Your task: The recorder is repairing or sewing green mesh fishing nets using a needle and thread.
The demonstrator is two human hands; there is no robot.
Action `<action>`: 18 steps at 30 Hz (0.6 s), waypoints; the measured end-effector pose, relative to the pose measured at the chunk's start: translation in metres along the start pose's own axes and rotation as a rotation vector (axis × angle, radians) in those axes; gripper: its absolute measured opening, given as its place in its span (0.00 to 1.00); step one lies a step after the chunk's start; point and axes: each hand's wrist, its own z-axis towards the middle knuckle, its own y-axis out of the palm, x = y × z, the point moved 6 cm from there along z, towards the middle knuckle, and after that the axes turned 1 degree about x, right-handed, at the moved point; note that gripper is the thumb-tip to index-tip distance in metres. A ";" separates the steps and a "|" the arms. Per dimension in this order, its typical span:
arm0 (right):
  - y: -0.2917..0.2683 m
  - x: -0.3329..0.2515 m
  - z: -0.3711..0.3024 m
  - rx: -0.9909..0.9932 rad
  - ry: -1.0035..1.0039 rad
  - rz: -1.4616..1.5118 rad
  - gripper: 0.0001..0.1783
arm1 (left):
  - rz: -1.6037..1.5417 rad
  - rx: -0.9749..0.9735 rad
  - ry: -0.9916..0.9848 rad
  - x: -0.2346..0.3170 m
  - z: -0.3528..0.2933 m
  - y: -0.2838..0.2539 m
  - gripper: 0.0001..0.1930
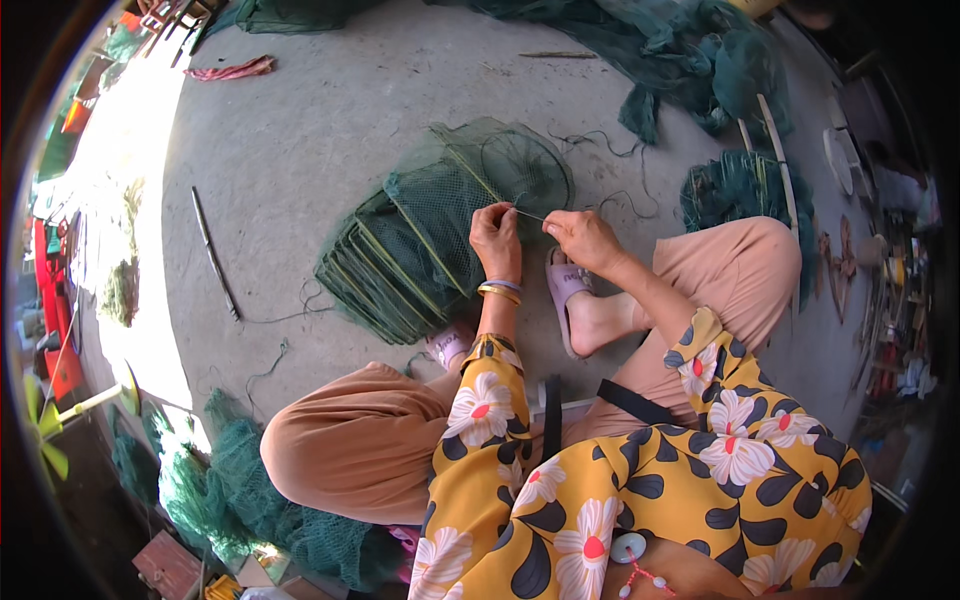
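A collapsible green mesh net trap (395, 250) lies on the floor in front of my feet. Its ribs are bunched together on the left, and a round hoop spreads the mesh at the far right end. My left hand (494, 240), with bangles at its wrist, is closed in a pinch at the edge of this mesh. Just to its right, my right hand (586, 238) is closed too, its fingertips pinched together. A thin pale thread (530, 214) runs taut between the two sets of fingertips. Whether a needle is in either pinch is too small to tell.
Green netting (690, 70) is heaped at the far right, with a bundled net (738, 190) nearer. More netting (250, 480) lies at the lower left. A thin dark rod (213, 255) and a reddish cloth (232, 69) rest on the concrete floor. Loose cords trail around the trap.
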 end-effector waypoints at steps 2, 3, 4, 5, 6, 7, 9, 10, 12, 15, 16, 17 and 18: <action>0.008 0.012 -0.002 0.017 0.004 -0.021 0.11 | 0.014 -0.005 -0.006 -0.002 0.001 0.000 0.05; 0.011 0.014 -0.002 0.032 0.006 -0.043 0.10 | 0.017 -0.001 -0.005 -0.002 0.002 -0.002 0.05; 0.013 0.015 -0.002 0.029 0.006 -0.043 0.10 | 0.018 0.002 -0.004 -0.003 0.002 -0.003 0.06; 0.014 0.017 -0.002 0.039 0.005 -0.032 0.10 | 0.019 0.003 -0.006 -0.003 0.002 -0.003 0.06; 0.014 0.018 -0.002 0.049 0.003 -0.021 0.10 | 0.022 0.006 -0.020 -0.005 0.002 -0.004 0.06; 0.014 0.018 -0.001 0.047 0.003 -0.022 0.10 | 0.025 0.007 -0.035 -0.005 0.002 -0.004 0.06; 0.014 0.019 0.000 0.053 0.017 -0.003 0.10 | 0.021 0.010 -0.036 -0.006 0.002 -0.005 0.06; 0.014 0.019 0.000 0.053 0.018 -0.003 0.10 | 0.016 0.012 -0.036 -0.006 0.002 -0.005 0.06; 0.014 0.019 -0.001 0.042 0.035 -0.020 0.10 | 0.017 0.016 -0.041 -0.006 0.002 -0.005 0.06; 0.012 0.017 -0.002 0.046 0.041 -0.013 0.10 | 0.014 0.019 -0.049 -0.007 0.002 -0.005 0.06; 0.012 0.016 -0.002 0.046 0.041 -0.012 0.10 | 0.011 0.018 -0.054 -0.006 0.002 -0.005 0.06; 0.011 0.016 -0.002 0.043 0.045 -0.009 0.10 | 0.012 0.017 -0.054 -0.006 0.001 -0.005 0.06; 0.010 0.016 -0.002 0.041 0.049 -0.007 0.10 | 0.000 0.010 -0.066 -0.005 0.001 -0.004 0.05</action>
